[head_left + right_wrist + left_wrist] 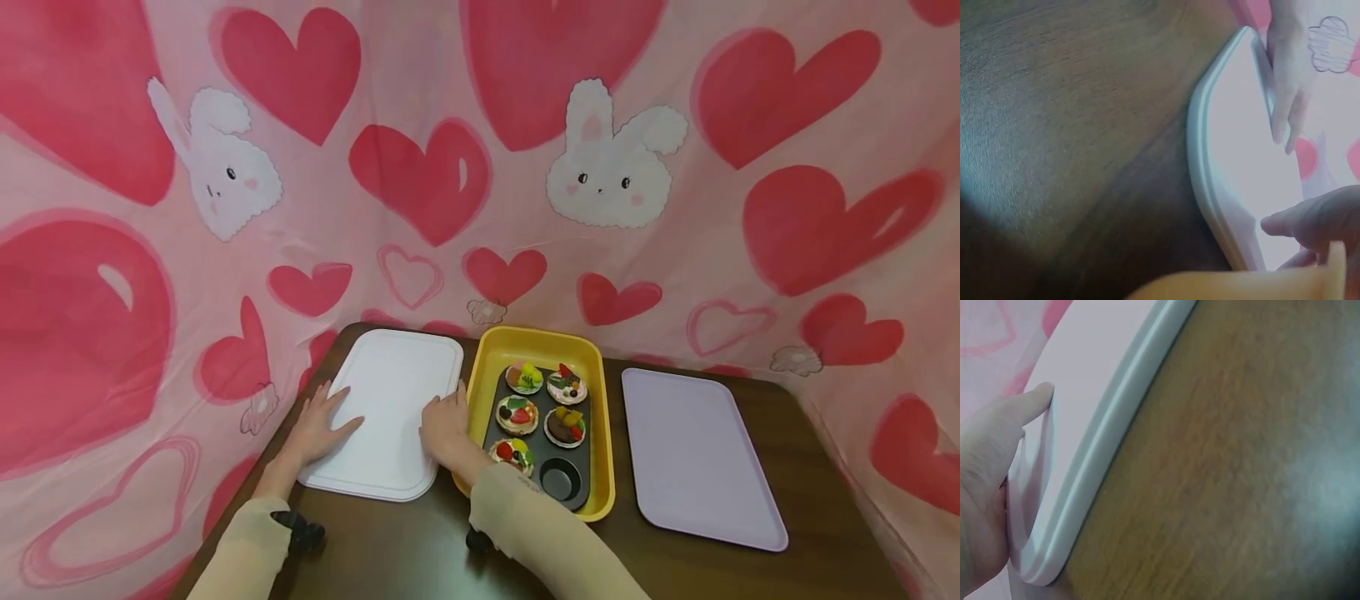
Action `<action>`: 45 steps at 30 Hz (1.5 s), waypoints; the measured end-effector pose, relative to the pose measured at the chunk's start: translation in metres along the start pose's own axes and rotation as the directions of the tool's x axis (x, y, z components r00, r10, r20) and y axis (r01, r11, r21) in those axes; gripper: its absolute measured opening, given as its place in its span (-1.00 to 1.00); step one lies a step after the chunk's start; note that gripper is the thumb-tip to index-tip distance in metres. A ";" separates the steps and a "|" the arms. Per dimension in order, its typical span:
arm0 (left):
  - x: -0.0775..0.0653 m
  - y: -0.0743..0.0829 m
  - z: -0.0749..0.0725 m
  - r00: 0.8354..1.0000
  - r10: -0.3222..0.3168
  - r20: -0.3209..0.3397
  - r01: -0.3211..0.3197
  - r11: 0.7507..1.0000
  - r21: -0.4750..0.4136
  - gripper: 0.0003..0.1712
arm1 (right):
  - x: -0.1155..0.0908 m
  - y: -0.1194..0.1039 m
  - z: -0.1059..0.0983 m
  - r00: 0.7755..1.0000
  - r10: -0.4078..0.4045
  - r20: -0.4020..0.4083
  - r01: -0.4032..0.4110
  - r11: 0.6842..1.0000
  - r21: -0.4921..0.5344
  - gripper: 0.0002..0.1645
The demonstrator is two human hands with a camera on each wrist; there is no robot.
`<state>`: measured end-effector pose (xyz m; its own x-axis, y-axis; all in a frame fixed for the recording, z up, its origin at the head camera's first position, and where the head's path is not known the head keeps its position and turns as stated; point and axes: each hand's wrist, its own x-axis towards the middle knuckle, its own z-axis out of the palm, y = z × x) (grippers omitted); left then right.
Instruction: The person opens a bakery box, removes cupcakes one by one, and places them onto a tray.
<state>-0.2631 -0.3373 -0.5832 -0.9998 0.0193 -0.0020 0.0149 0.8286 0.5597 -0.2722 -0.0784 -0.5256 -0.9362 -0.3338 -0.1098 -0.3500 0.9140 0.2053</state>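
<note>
A flat white lid-like panel (396,392) with rounded corners and a stepped rim lies on the left of the table. My left hand (317,429) holds its left edge, fingers spread along the side. In the left wrist view the thumb (1038,400) hooks over the rim. At the opposite edge my right hand (447,429) grips the side, beside the yellow tray (608,450). The right wrist view shows that thumb (1279,224) on the white top; the other fingers are mostly hidden.
Inside the yellow tray sits a dark muffin pan (534,385) with several fruit tarts (517,415) and one bare cup (560,479). A lavender tray (697,450) lies on the right of the brown table (367,542). A heart-patterned cloth (525,200) hangs behind.
</note>
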 end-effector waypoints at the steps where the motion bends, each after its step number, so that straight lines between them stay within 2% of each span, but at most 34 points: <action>1: 0.000 0.000 0.001 1.000 -0.002 0.002 0.002 1.000 0.000 0.03 | -0.001 0.002 0.000 1.000 -0.010 -0.013 0.010 0.999 0.035 -0.25; 5: 0.000 0.000 0.003 1.000 -0.007 0.004 0.007 1.000 0.006 0.04 | -0.002 0.017 -0.002 0.993 -0.075 -0.089 0.092 0.974 0.206 -0.30; 8: 0.000 0.002 0.004 1.000 -0.011 0.013 0.011 1.000 0.004 0.05 | -0.004 0.037 -0.005 0.981 -0.112 -0.158 0.154 0.948 0.280 -0.28; 12: 0.001 0.007 0.003 1.000 0.000 0.015 0.000 1.000 0.007 0.06 | -0.008 0.068 -0.007 0.968 -0.112 -0.223 0.187 0.917 0.353 -0.19; 19: -0.001 0.023 0.004 0.994 0.103 -0.041 -0.099 0.991 0.091 -0.01 | -0.021 0.123 -0.005 0.950 -0.097 -0.296 0.213 0.895 0.391 -0.05; 25: -0.008 0.056 0.010 0.974 0.212 -0.081 -0.205 0.975 0.090 -0.05 | -0.030 0.160 0.003 0.929 -0.028 -0.369 0.214 0.854 0.474 -0.04; 30: -0.015 0.084 0.022 0.965 0.254 -0.071 -0.249 0.966 0.071 -0.06 | -0.033 0.180 0.015 0.928 0.026 -0.370 0.181 0.841 0.511 0.01; 36: -0.024 0.113 0.033 0.958 0.285 -0.020 -0.284 0.958 0.035 -0.03 | -0.034 0.200 0.024 0.952 0.083 -0.296 0.105 0.817 0.567 0.05; 45: -0.031 0.144 0.041 0.946 0.324 0.028 -0.324 0.946 0.001 0.02 | -0.036 0.230 0.030 0.960 0.116 -0.256 0.069 0.785 0.615 0.11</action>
<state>-0.2292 -0.1956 -0.5367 -0.9402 0.3027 0.1560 0.3383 0.7779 0.5295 -0.3175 0.1505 -0.5034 -0.9472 -0.2736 0.1670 -0.3200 0.8366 -0.4446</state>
